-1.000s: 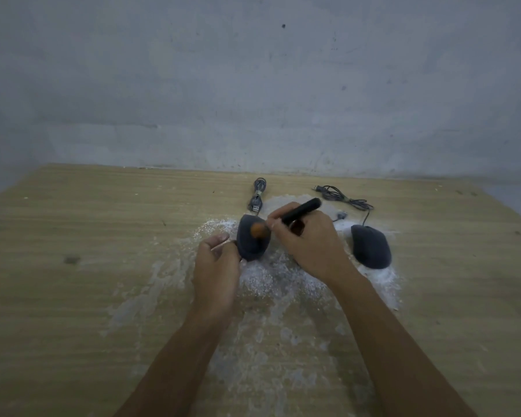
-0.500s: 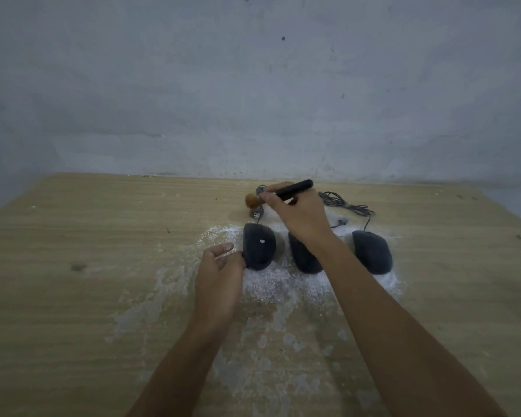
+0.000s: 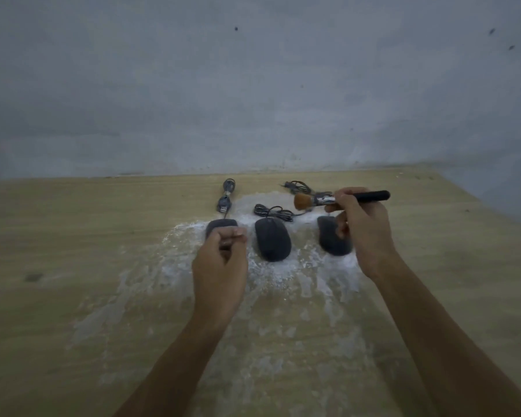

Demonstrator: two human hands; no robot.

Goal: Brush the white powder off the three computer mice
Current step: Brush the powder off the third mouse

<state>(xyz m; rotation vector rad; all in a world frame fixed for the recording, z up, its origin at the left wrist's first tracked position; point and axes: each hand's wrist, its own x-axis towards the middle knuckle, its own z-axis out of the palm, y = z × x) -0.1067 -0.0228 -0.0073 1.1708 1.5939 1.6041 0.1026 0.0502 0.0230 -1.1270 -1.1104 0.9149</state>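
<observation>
- Three dark mice sit in a row on the table (image 3: 73,236), well apart from each other, noses toward the wall (image 3: 253,85).
- Left mouse (image 3: 221,224): only its far end shows. The near part is hidden behind the left hand (image 3: 220,266).
- Middle mouse (image 3: 272,239): fully in view, flat on the table, untouched by either hand.
- Right mouse (image 3: 331,239): its right side is partly covered by the right hand (image 3: 364,233). Whether they touch cannot be told.
- Powder (image 3: 283,272): white, lying on the table around and between all three mice, densest just near of them. It thins into streaks and patches toward the person. The mouse tops read dark; any dust left on them is too fine to judge.
- Left hand: fingers curled in toward the thumb, directly over the near end of the left mouse. Whether it grasps the mouse or is merely clenched above it cannot be told.
- Right hand: fingers and thumb clenched round the brush (image 3: 328,200) at the metal collar and the start of the handle.
- Brush: held roughly level, clear of the table, beyond the right mouse. The black handle points right, the orange-brown bristles point left. The bristles touch no mouse.
- Cables: a tied bundle with plug (image 3: 226,195) lies beyond the left mouse, and a loose coil (image 3: 271,211) lies at the nose of the middle mouse. A third tangle (image 3: 298,186) lies farther back, just behind the bristles.
</observation>
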